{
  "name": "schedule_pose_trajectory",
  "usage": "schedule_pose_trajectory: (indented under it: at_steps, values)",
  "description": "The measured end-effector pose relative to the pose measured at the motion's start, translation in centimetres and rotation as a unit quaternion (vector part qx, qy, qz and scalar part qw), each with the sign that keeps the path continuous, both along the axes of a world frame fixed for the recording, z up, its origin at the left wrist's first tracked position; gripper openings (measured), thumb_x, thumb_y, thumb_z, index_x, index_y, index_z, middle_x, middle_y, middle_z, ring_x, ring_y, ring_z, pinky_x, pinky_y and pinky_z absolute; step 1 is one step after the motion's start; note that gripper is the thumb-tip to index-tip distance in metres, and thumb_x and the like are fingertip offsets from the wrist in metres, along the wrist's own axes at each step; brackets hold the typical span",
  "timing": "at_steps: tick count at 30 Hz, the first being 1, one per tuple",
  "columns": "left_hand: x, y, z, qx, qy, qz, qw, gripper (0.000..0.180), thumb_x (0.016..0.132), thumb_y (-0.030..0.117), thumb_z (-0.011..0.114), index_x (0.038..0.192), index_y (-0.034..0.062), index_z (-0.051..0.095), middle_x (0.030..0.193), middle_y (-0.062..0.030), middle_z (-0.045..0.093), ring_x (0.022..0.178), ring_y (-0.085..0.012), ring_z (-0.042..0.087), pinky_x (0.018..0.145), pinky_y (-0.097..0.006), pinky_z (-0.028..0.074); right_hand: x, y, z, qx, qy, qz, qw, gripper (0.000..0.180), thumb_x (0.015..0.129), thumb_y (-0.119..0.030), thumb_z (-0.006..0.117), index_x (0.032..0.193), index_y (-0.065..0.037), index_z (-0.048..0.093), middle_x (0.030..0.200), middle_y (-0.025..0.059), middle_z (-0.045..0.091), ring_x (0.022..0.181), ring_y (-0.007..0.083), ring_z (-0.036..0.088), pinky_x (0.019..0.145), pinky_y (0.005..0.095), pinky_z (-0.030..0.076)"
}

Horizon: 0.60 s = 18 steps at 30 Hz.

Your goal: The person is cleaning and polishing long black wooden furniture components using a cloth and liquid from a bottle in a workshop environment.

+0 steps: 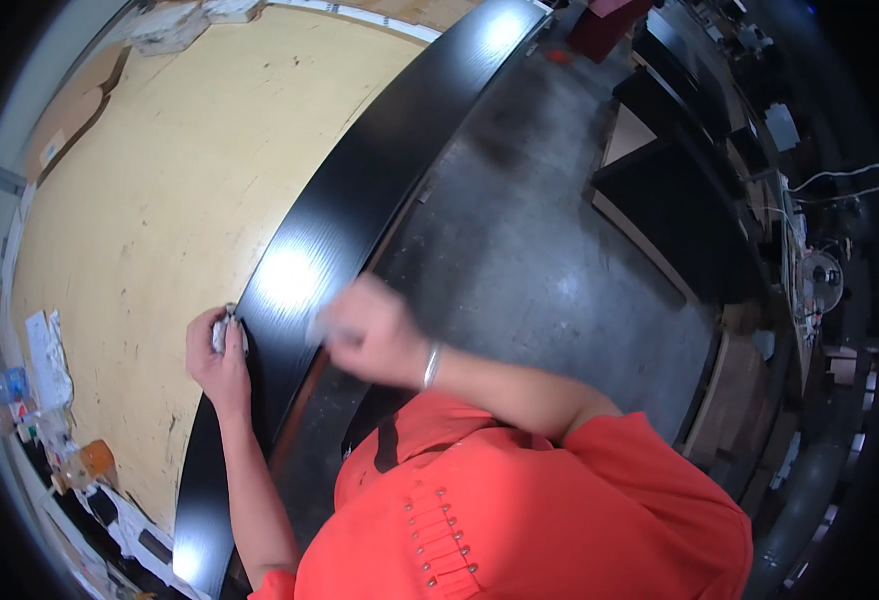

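A long black board [324, 215] with a glossy wood-grain face runs from the near left to the far right. My left hand [217, 358] is at the board's left edge, its fingers closed around a small whitish thing [221, 336] with a dark tip. What kind of thing that is cannot be made out. Over the board's right edge is my right hand [371, 328], blurred by motion, with a metal band on its wrist. Its fingers are curled, and a pale smear at their tips hides what they hold.
The board lies along a large pale yellow tabletop [179, 170]. Bottles, among them one with orange liquid [89, 462], stand at its near left edge. Cardboard [77, 120] lies far left. Grey floor [519, 210] is right of the board, with black panels [674, 200] beyond.
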<state>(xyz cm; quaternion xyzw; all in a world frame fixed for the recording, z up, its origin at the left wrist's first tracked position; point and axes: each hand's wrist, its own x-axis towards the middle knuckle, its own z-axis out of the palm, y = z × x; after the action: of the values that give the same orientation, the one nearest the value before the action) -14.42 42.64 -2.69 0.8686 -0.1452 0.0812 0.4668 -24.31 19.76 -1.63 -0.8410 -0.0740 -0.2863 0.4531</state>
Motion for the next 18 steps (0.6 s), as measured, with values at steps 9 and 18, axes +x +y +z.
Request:
schedule_pose_trajectory:
  at_steps: [9,18]
  values:
    - [0.1,0.6,-1.2,-0.02,-0.031,0.043,0.998,0.017,0.09,0.006,0.067,0.106,-0.0004,0.068,0.096,-0.0052,0.065,0.08,-0.011,0.06,0.068,-0.025,0.05,3.3,-10.7,-0.8,-0.054,0.057,-0.127,0.989,0.017,0.068,-0.008,0.07,0.085,-0.005,0.066,0.089,0.0106,0.063,0.087,0.0322,0.061,0.079,0.0403,0.051]
    - [0.6,0.0,-0.7,-0.011,0.056,0.072,0.996,0.018,0.085,0.009,0.07,0.102,0.0019,0.07,0.097,-0.0094,0.068,0.085,-0.0198,0.066,0.079,-0.031,0.052,6.4,-18.6,-0.5,-0.094,0.056,-0.23,0.967,0.021,0.068,-0.008,0.068,0.088,-0.007,0.073,0.091,0.0087,0.068,0.09,0.0303,0.062,0.084,0.0387,0.05]
